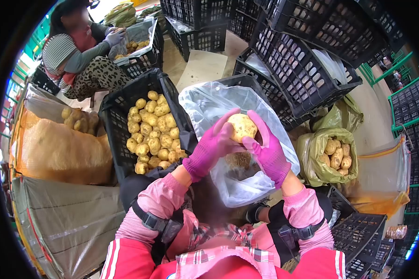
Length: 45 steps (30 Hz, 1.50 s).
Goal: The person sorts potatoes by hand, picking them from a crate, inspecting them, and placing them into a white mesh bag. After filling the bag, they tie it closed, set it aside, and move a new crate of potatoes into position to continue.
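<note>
A pale yellow potato point(242, 127) is held up between my two hands, over a black crate lined with clear plastic film point(200, 104). My left hand point(212, 148), in a bright pink knit glove, grips the potato's left side. My right hand point(271, 156), gloved the same way, closes on its right side. Below them, something brown and rough point(238, 160) shows inside the film; I cannot make out what it is. To the left, a black crate point(114, 139) with a dark liner holds many loose potatoes point(150, 125).
Black crates point(288, 65) stand stacked at the upper right. A green plastic bag point(307, 160) of potatoes stands right. Large mesh sacks point(63, 149) flank the left. At upper left, a seated person point(84, 56) in gloves works at another crate point(149, 58). Flat cardboard point(202, 67) lies ahead.
</note>
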Motion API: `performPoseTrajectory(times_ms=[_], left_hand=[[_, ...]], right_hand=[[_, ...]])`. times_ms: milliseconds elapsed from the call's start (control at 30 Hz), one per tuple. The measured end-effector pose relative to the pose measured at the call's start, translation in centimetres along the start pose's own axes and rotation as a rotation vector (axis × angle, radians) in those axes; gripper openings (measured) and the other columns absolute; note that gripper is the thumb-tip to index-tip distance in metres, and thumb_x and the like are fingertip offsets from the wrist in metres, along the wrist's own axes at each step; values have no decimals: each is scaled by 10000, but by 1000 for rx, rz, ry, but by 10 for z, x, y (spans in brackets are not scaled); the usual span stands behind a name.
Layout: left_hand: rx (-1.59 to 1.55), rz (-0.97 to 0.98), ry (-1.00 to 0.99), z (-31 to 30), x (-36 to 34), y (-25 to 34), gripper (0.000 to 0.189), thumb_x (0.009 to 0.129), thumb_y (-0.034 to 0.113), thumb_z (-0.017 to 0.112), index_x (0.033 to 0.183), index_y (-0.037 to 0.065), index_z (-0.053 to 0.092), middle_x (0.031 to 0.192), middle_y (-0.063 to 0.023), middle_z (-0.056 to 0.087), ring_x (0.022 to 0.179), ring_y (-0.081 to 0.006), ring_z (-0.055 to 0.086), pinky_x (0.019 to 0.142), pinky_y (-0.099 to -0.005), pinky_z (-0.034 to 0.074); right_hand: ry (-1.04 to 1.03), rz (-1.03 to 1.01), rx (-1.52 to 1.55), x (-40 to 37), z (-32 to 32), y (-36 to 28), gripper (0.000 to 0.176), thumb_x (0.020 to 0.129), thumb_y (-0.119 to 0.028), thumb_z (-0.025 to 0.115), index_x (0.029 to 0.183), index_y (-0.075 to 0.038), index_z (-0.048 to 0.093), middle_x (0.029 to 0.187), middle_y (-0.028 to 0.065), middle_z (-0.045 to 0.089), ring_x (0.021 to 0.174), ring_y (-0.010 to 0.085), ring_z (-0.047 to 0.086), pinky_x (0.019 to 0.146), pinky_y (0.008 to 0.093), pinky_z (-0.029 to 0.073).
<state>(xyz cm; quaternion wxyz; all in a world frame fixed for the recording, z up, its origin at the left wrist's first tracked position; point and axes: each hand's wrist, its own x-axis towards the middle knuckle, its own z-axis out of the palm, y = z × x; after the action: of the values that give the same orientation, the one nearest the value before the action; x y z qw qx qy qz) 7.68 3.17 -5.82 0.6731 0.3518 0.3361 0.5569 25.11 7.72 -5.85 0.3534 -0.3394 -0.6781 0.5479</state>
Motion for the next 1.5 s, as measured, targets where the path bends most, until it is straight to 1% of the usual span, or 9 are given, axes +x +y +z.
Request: performPoseTrajectory(times_ms=[333, 467, 600, 800, 933, 1067, 1200, 1233, 1500], left_hand=[[-11, -34, 54, -13, -11, -1, 508, 1016, 373, 487, 1439, 111, 386, 1307, -86, 481, 1144, -193, 564, 919, -369, 557], [210, 80, 538, -62, -16, -14, 408, 985, 313, 565, 1316, 76, 526, 1197, -96, 554, 1032, -167, 603, 840, -328, 577], [1053, 223, 1032, -187, -24, -46, 469, 892, 292, 654, 1224, -29, 569, 1193, -213, 617, 1127, -316, 586, 982, -392, 453], [1175, 103, 634, -129, -28, -61, 726, 794, 429, 732, 1257, -88, 517, 1270, -267, 546, 1182, -388, 529, 1035, -434, 400], [1821, -91, 561, -119, -17, -123, 810, 761, 558, 694, 1260, -54, 513, 1375, -247, 459, 1343, -465, 323, 1097, -542, 274], [1785, -161, 618, -118, -7, -125, 441, 805, 454, 673, 1007, 62, 672, 1200, -157, 607, 1272, -399, 442, 1046, -530, 335], [1500, -63, 798, -109, -5, -105, 258, 805, 325, 695, 873, 76, 692, 1032, -132, 684, 1040, -306, 625, 885, -455, 470], [1473, 223, 798, -109, -7, -104, 189, 826, 227, 693, 889, 49, 679, 961, -128, 697, 888, -279, 659, 758, -412, 497], [802, 179, 744, -69, -64, -48, 209, 912, 198, 665, 959, -4, 678, 673, 44, 505, 599, -54, 413, 555, -235, 369]], right_hand=[[46, 6, 49, 2, 9, 11, 443, 960, -268, 635, 1320, -20, 567, 1266, 108, 623, 1136, 176, 588, 983, 299, 444], [40, 155, 92, -2, 14, -1, 355, 966, -166, 607, 1281, -4, 580, 1192, 128, 651, 1066, 160, 624, 938, 286, 477], [70, 46, -110, 3, -10, 2, 370, 936, -79, 597, 1298, -11, 564, 1142, 136, 667, 1053, 167, 640, 908, 284, 501], [141, 14, -669, 12, -77, 12, 528, 857, -299, 685, 1319, -79, 557, 1273, 166, 614, 1182, 308, 595, 989, 365, 473], [112, 394, -1024, -3, -117, 59, 798, 779, -408, 720, 1452, -130, 390, 1400, 175, 504, 1250, 344, 528, 1038, 424, 440], [133, 856, -1111, -38, -136, 100, 1052, 738, -346, 792, 1542, -125, 149, 1461, 212, 421, 1287, 353, 496, 1053, 427, 430], [-119, 936, -1181, -67, -160, 132, 582, 796, -266, 717, 1335, -105, 565, 1292, 177, 603, 1181, 325, 600, 975, 424, 497], [-22, 887, -1193, -70, -158, 120, 305, 804, -203, 684, 1085, -92, 723, 1144, 166, 681, 1075, 316, 661, 899, 409, 539], [201, 760, -1195, -74, -170, 117, 281, 855, -251, 653, 1050, -58, 717, 1000, 166, 719, 945, 307, 700, 803, 400, 562]])
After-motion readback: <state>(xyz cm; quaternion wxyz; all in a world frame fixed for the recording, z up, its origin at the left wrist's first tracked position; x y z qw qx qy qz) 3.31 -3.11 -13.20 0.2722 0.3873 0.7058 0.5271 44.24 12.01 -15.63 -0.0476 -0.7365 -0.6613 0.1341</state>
